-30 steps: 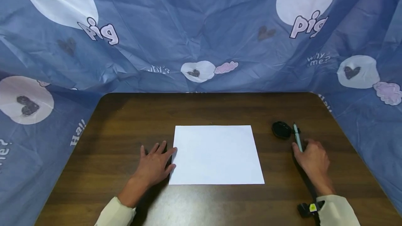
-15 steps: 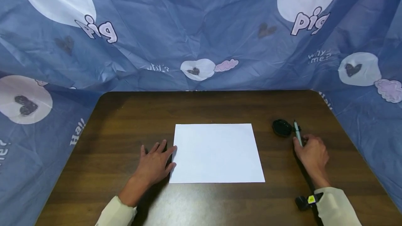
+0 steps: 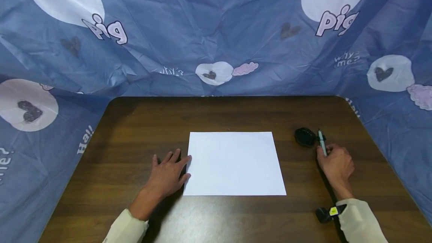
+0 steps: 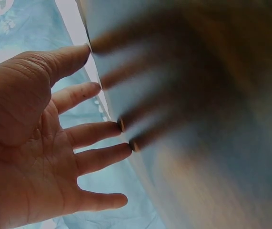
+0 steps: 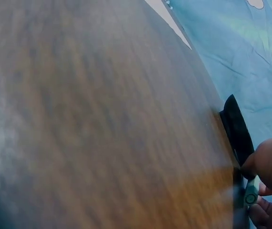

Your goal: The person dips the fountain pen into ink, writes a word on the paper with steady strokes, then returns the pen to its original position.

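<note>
A white sheet of paper (image 3: 236,164) lies on the brown wooden table. My left hand (image 3: 166,175) has its fingers spread at the sheet's left edge, with thumb and index finger overlapping it. In the left wrist view the left hand (image 4: 45,138) shows its palm, with fingertips meeting the tabletop. At right, my right hand (image 3: 337,164) pinches a pale green pen (image 3: 322,142) between thumb and fingers, dark tip pointing away. The right wrist view shows the pen's end (image 5: 251,195) between the fingers. Beside the pen sits a round black object (image 3: 305,137).
The wooden table (image 3: 216,115) has rounded far corners. A blue printed cloth (image 3: 216,33) with white and pink shapes hangs behind it and along both sides. A black camera with a yellow label (image 3: 325,215) is strapped to the right wrist.
My right hand has slid slightly forward along the pen, leaving less of it showing. The left hand and paper stay put; the head view has shifted a little.
</note>
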The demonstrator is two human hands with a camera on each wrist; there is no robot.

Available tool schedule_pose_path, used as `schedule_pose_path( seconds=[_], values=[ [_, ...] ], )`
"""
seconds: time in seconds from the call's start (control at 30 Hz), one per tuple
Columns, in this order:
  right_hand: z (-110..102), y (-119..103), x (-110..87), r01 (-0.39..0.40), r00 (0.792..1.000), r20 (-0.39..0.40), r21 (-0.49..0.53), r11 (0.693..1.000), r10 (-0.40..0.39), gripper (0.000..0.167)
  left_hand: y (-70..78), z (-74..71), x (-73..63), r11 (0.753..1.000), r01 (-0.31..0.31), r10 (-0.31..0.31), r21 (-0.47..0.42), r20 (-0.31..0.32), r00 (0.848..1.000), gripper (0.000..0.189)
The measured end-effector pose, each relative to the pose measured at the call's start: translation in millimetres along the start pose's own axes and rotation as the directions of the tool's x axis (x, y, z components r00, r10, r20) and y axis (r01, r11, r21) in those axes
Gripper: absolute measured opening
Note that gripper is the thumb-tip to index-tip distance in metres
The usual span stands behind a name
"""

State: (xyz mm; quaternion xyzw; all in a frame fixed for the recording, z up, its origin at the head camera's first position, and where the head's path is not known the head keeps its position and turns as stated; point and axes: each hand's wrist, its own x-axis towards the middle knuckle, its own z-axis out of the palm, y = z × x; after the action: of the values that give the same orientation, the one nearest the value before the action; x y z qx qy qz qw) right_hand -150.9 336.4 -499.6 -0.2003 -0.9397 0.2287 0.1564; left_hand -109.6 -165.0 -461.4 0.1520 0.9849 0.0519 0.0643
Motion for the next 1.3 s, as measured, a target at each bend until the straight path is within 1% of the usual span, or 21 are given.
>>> schedule_pose_path(
  seconds=[0.17, 0.33, 0.53, 0.63, 0.73, 0.8, 0.83, 0.93, 1.0, 1.1, 1.17, 1.23, 1.3],
  values=[
    [-0.8, -0.5, 0.8, -0.018, 1.000, -0.021, 0.006, 1.000, 0.018, 0.031, 0.5, -0.8, 0.0, 1.000, 0.001, -0.001, 0.006, 0.000, 1.000, 0.054],
    [-0.4, -1.3, -1.0, -0.060, 0.995, -0.082, 0.023, 0.998, 0.062, 0.032, 0.4, -0.5, 0.0, 1.000, 0.005, -0.005, 0.000, 0.013, 1.000, 0.054],
    [-4.9, -4.7, -3.3, -0.088, 0.983, -0.151, 0.099, 0.991, 0.102, 0.036, -1.6, 0.2, 0.3, 1.000, 0.010, -0.010, -0.001, 0.018, 1.000, 0.054],
    [-7.0, -5.8, -3.7, -0.074, 0.974, -0.203, 0.139, 0.988, 0.101, 0.037, -1.8, -0.1, 1.0, 1.000, 0.009, -0.009, 0.003, 0.012, 1.000, 0.054],
    [-6.1, -4.2, -4.7, -0.017, 0.960, -0.271, 0.191, 0.981, 0.069, 0.033, -1.6, -0.3, 1.1, 1.000, 0.008, -0.008, 0.006, 0.024, 1.000, 0.054],
    [-4.0, -2.0, -5.7, 0.046, 0.941, -0.336, 0.230, 0.972, 0.035, 0.030, -1.2, -0.6, 0.3, 1.000, 0.009, -0.009, 0.002, 0.040, 0.999, 0.054],
    [-2.8, -2.1, -4.6, 0.073, 0.928, -0.372, 0.248, 0.966, 0.025, 0.029, -1.3, -1.4, 1.1, 1.000, 0.008, -0.008, 0.000, 0.043, 0.999, 0.054],
    [0.8, -2.7, -0.7, 0.150, 0.880, -0.474, 0.307, 0.940, 0.014, 0.024, -1.2, -4.1, 2.6, 1.000, 0.007, -0.006, -0.012, 0.027, 1.000, 0.054],
    [2.8, -3.3, 0.1, 0.206, 0.853, -0.523, 0.347, 0.915, 0.007, 0.021, -1.3, -4.6, 2.0, 1.000, 0.010, -0.009, -0.021, 0.019, 1.000, 0.053],
    [4.6, -4.5, -1.6, 0.309, 0.810, -0.586, 0.412, 0.857, -0.010, 0.017, -0.9, -4.3, -0.9, 0.999, 0.016, -0.015, -0.040, 0.025, 1.000, 0.053],
    [3.6, -7.4, -4.1, 0.372, 0.785, -0.620, 0.438, 0.818, -0.025, 0.017, -0.3, -3.5, -2.7, 0.998, 0.018, -0.016, -0.054, 0.031, 0.999, 0.053],
    [0.1, -14.3, -7.0, 0.416, 0.765, -0.644, 0.449, 0.790, -0.037, 0.015, 0.4, -2.9, -3.5, 0.998, 0.019, -0.017, -0.066, 0.029, 0.999, 0.053],
    [-5.8, -23.7, -10.2, 0.448, 0.754, -0.654, 0.446, 0.775, -0.059, 0.014, 0.9, -2.8, -2.9, 0.997, 0.020, -0.018, -0.072, 0.021, 1.000, 0.053]
  ],
)
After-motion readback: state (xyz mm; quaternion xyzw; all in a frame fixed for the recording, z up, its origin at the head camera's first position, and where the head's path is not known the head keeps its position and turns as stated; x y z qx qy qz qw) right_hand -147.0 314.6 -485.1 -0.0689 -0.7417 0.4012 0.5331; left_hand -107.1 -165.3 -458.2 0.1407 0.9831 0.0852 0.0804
